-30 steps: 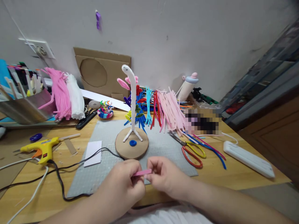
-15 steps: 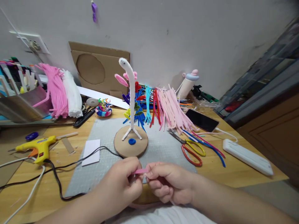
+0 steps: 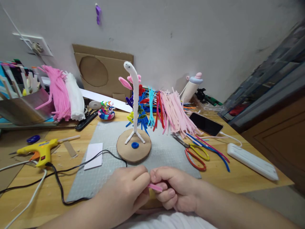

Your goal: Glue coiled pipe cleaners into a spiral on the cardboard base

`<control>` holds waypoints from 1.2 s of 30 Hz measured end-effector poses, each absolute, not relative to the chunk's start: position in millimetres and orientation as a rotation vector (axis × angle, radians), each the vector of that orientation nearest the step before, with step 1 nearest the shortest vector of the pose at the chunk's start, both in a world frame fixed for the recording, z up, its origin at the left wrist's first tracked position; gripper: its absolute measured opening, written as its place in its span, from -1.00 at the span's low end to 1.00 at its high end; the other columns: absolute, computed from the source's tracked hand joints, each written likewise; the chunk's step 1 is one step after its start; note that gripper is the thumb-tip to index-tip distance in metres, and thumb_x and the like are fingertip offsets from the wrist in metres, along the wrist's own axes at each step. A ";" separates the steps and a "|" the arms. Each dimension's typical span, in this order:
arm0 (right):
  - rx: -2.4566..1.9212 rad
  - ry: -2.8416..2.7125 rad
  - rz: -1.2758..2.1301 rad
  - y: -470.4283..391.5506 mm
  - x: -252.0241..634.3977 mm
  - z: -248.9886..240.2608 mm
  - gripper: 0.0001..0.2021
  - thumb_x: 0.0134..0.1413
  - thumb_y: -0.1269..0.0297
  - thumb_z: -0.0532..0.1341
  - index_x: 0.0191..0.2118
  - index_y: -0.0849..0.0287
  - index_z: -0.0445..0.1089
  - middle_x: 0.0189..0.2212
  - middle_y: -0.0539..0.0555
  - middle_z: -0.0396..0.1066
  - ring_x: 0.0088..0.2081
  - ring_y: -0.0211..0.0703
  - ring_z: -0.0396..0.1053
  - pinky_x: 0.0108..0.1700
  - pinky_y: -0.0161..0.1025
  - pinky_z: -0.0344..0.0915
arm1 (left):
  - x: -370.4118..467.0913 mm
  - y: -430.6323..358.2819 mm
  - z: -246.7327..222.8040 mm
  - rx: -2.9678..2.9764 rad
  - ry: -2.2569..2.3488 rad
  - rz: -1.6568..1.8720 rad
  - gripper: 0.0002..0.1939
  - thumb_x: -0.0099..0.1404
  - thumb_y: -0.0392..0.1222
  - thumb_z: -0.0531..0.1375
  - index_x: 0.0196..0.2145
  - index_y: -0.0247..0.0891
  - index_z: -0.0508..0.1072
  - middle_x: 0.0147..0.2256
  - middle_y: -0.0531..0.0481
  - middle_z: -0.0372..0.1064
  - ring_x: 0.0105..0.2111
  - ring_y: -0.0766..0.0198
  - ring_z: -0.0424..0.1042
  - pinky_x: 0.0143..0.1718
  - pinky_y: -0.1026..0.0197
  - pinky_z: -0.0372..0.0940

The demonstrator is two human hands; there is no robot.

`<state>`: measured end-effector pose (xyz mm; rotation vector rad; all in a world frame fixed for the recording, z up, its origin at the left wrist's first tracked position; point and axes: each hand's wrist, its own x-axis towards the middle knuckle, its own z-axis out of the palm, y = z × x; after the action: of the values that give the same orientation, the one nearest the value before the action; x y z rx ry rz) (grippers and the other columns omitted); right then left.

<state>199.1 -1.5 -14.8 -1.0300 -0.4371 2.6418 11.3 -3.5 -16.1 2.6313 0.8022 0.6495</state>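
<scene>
Both hands meet low in the view, in front of the table's near edge. My left hand [image 3: 130, 187] is closed, pinching a pink pipe cleaner [image 3: 156, 187]. A short end of it sticks out to the right, across the fingers of my right hand [image 3: 175, 187]. The right hand is curled, its thumb and forefinger pressed together at the pipe cleaner; the exact grip is partly hidden. Just beyond the hands stands a white pipe-cleaner stem [image 3: 135, 98] with colored petals and leaves, on a round cardboard base [image 3: 124, 151]. A blue coil [image 3: 135, 145] lies on that base.
A grey cutting mat [image 3: 166, 156] lies under the base. Scissors [image 3: 195, 156] rest to the right, near a phone [image 3: 206, 123] and a white power strip [image 3: 252, 161]. At left are a yellow glue gun [image 3: 45, 151] and its cord. Pale pink pipe cleaners [image 3: 175, 113] lie behind.
The pink pipe cleaner's visible piece, earlier stretched between both hands, now juts out rightward and lower. My left hand has turned and shifted right against the right hand. The camera view has shifted slightly.
</scene>
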 end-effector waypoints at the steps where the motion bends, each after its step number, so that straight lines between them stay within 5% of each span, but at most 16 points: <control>1: -1.059 -0.520 2.581 -2.4 197.4 -15.3 -0.83 -0.13 0.38 0.11 -0.56 0.16 0.03 -0.73 -0.22 -0.08 -0.73 -0.49 -0.27 -0.66 -0.47 -0.33 | 13.1 -3.7 -16.6 2.603 0.818 0.666 -0.84 0.11 -0.45 0.01 -0.45 -0.18 0.19 -0.50 0.11 0.20 -0.54 0.36 0.15 -0.53 0.29 -0.03; 9: -0.931 -2.216 0.866 -7.0 205.7 -21.0 -0.81 0.00 0.41 0.12 -0.56 0.16 0.13 -0.58 -0.07 0.10 -0.50 -0.29 0.00 -0.43 -0.28 -0.08 | 26.4 9.5 -15.6 1.390 1.090 0.440 -0.87 0.05 -0.24 0.06 -0.58 -0.20 0.13 -0.66 0.21 0.01 -0.62 0.42 -0.01 -0.58 0.33 -0.07; 12: -1.090 -2.056 0.959 -4.4 207.4 -16.1 -0.82 0.05 0.38 0.11 -0.53 0.15 0.15 -0.60 -0.09 0.10 -0.53 -0.32 0.02 -0.47 -0.32 -0.05 | 24.4 12.0 -10.7 1.433 1.086 0.491 -0.82 0.12 -0.11 0.08 -0.54 -0.22 0.18 -0.63 0.19 0.06 -0.60 0.42 0.03 -0.58 0.34 -0.02; 16: -1.263 -1.441 1.769 4.2 200.9 1.0 -0.86 0.01 0.26 0.16 -0.45 0.14 0.18 -0.68 -0.15 0.11 -0.67 -0.39 -0.01 -0.64 -0.42 -0.09 | 18.9 11.6 -0.6 1.866 1.185 0.633 -0.83 0.17 -0.21 0.08 -0.56 -0.24 0.25 -0.62 0.18 0.09 -0.60 0.42 0.06 -0.58 0.35 -0.02; 26: -0.715 -0.706 2.666 23.9 207.1 18.0 -0.85 0.05 0.31 0.06 -0.50 0.18 0.23 -0.73 -0.15 0.14 -0.78 -0.47 -0.17 -0.75 -0.46 -0.25 | 7.4 21.5 24.6 3.000 0.778 0.918 -0.82 0.32 -0.34 -0.01 -0.36 -0.26 0.35 -0.53 0.06 0.28 -0.57 0.31 0.20 -0.56 0.26 0.05; 30: -0.900 -0.974 2.320 19.5 197.3 12.2 -0.86 0.02 0.30 0.10 -0.50 0.15 0.16 -0.73 -0.18 0.06 -0.74 -0.45 -0.22 -0.69 -0.43 -0.29 | 13.0 19.5 18.1 2.918 0.891 0.974 -0.82 0.22 -0.40 0.03 -0.51 -0.24 0.27 -0.60 0.13 0.15 -0.62 0.36 0.08 -0.60 0.25 -0.06; 36: -1.036 -2.100 0.969 7.4 194.7 13.4 -0.84 -0.09 0.44 0.10 -0.59 0.18 0.11 -0.62 -0.10 0.05 -0.55 -0.38 -0.02 -0.51 -0.36 -0.10 | 21.5 21.5 14.1 1.806 1.144 0.549 -0.78 0.09 -0.26 0.09 -0.61 -0.21 0.08 -0.65 0.21 -0.04 -0.62 0.43 0.01 -0.59 0.35 -0.10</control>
<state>194.7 7.4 13.4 -1.0364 -2.0996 0.9692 21.5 21.5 14.1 1.8062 1.1438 0.5494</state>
